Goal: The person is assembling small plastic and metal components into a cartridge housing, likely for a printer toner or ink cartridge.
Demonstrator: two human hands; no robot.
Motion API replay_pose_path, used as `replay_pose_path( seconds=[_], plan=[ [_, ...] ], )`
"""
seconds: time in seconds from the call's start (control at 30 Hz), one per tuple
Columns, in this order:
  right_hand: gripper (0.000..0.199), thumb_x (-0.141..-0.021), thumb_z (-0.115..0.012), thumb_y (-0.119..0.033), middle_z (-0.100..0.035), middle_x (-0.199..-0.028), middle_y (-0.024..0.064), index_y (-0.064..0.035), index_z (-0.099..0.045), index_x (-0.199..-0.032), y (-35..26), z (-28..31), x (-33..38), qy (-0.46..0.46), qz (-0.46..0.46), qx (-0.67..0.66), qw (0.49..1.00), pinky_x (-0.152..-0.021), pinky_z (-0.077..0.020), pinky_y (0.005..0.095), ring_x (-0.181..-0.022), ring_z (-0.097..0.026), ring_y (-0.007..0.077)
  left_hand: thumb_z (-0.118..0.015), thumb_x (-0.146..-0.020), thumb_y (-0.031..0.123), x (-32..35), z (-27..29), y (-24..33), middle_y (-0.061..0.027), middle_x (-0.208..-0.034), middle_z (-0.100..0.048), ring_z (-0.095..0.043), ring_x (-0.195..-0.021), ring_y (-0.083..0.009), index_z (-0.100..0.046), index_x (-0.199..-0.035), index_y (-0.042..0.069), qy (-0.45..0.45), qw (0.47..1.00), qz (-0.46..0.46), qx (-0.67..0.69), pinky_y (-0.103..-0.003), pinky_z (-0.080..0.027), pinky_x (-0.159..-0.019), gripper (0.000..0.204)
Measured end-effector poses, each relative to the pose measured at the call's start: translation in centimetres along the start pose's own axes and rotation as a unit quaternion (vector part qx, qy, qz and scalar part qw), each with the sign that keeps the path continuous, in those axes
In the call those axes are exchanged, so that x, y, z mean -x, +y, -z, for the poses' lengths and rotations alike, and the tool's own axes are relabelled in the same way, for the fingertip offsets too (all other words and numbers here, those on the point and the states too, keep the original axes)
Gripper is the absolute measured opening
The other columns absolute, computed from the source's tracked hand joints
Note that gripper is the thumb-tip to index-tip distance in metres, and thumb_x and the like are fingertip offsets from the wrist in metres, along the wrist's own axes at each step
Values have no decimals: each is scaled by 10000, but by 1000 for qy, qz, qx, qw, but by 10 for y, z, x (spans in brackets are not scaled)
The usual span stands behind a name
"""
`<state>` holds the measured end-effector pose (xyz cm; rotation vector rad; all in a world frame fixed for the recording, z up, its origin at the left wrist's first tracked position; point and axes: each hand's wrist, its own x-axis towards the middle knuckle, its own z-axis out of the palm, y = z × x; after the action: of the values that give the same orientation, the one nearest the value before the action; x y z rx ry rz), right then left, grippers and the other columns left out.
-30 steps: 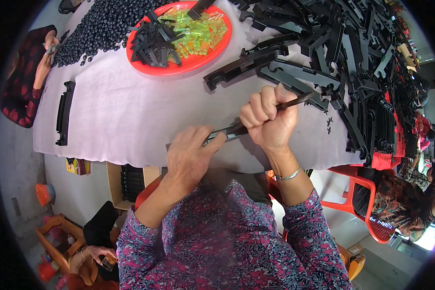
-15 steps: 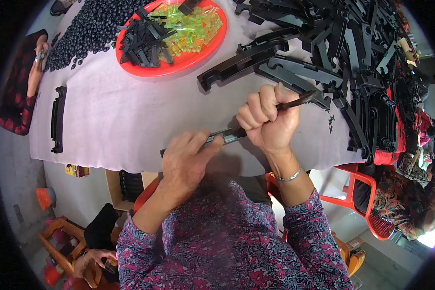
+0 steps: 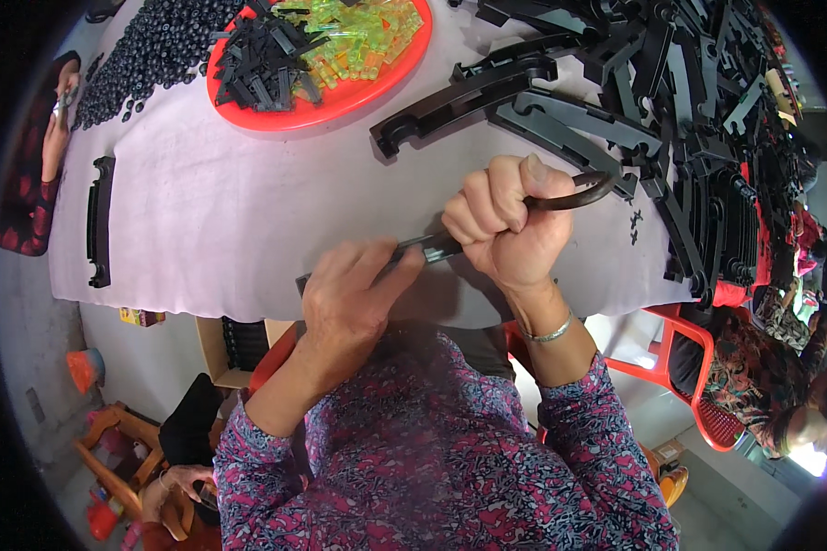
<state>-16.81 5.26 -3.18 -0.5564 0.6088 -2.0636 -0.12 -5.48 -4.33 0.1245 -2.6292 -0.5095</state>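
Observation:
My right hand [image 3: 510,220] is closed in a fist around a dark tool with a curved, looped handle [image 3: 599,191]; the loop sticks out past the thumb, and the fist hides the rest. Below the fist lies a long black plastic part [image 3: 439,246] with a shiny groove, low over the cloth near the table edge. My left hand [image 3: 347,296] covers its left portion, thumb and fingers closed over it, the fingertips slightly blurred. Whether the tool's working end touches the part cannot be seen.
A red plate [image 3: 331,115] holds small black pieces and yellow-green clear pieces. Black rollers [image 3: 161,55] are heaped at far left, long black parts [image 3: 560,129] at right. One black part [image 3: 101,222] lies alone at left. Other people sit nearby; a red chair [image 3: 698,367] stands at right.
The looped handle has turned, so its curve shows wider. My left hand's fingers have shifted slightly on the black part. The whole view has moved a little.

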Motion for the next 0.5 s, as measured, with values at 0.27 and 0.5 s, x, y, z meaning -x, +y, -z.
replay_pose_path(
  seconds=[0.27,0.5],
  plan=[
    [542,-1039,-383,-455,-231,-527,-42,-159,-316,-590,4,-9,1,61,32,42,997,-458,-137,302,-476,-141,97,-726,-763,60,3,-1,0,-68,-1012,-665,-637,-868,-257,-751,-1047,125,-5,1000,0,-5,-385,-515,-757,293],
    [552,-1056,-351,-508,-246,-551,-38,-152,-326,-636,-40,-24,12,41,101,8,994,-442,-143,288,-472,-174,94,-747,-768,54,5,-3,-2,-81,-1048,-669,-643,-909,-279,-729,-1052,88,13,1000,-15,3,-402,-510,-802,287]
  ],
)
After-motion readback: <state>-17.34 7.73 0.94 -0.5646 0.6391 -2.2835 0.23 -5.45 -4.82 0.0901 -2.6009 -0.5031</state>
